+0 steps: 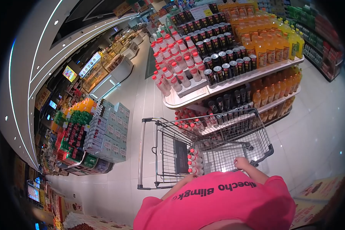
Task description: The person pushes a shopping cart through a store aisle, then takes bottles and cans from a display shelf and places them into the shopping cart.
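Observation:
A wire shopping cart [168, 153] stands in front of me, its handle toward the left. Inside it, several red-capped bottles [195, 161] are grouped near the cart's dark panel [181, 155]. My left hand [189, 178] is low beside these bottles; its fingers are mostly hidden, and I cannot tell whether it touches one. Over the near side of the cart, my right hand [241, 163] is closed in a loose fist, with no object showing in it. My pink shirt [218, 203] covers the bottom of the view.
Beyond the cart is a display shelf [222, 84] with red-capped bottles [178, 63], black cans [222, 71] and orange drink bottles [270, 50]. Stacked drink cartons [111, 132] stand to the left on the tiled floor [126, 184]. A lit counter [105, 86] lies farther back.

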The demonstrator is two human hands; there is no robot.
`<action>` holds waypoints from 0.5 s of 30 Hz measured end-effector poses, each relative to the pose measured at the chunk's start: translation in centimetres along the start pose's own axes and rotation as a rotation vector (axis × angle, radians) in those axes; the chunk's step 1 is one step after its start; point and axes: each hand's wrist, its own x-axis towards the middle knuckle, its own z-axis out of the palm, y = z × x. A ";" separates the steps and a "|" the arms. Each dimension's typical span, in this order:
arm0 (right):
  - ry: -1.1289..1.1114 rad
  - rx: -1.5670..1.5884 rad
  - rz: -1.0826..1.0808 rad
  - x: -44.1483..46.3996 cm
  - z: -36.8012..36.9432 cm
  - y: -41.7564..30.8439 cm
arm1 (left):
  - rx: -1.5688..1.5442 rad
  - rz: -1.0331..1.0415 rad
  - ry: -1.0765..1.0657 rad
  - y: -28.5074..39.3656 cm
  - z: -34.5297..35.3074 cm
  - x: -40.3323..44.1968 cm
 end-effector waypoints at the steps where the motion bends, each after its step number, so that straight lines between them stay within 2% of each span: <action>1: -0.011 0.004 0.013 0.1 0.0 0.0 | -0.005 0.003 -0.027 -0.4 0.3 0.4; 10: -0.010 -0.004 0.040 0.0 0.1 -0.2 | -0.302 -0.031 -0.121 1.0 -0.5 0.4; 13: -0.034 0.032 0.088 -0.4 -0.6 -0.9 | -0.459 0.002 -0.091 2.0 -2.7 0.8; 15: 0.049 -0.126 0.003 -0.2 0.2 -0.4 | -0.536 0.100 -0.022 2.3 -6.0 2.7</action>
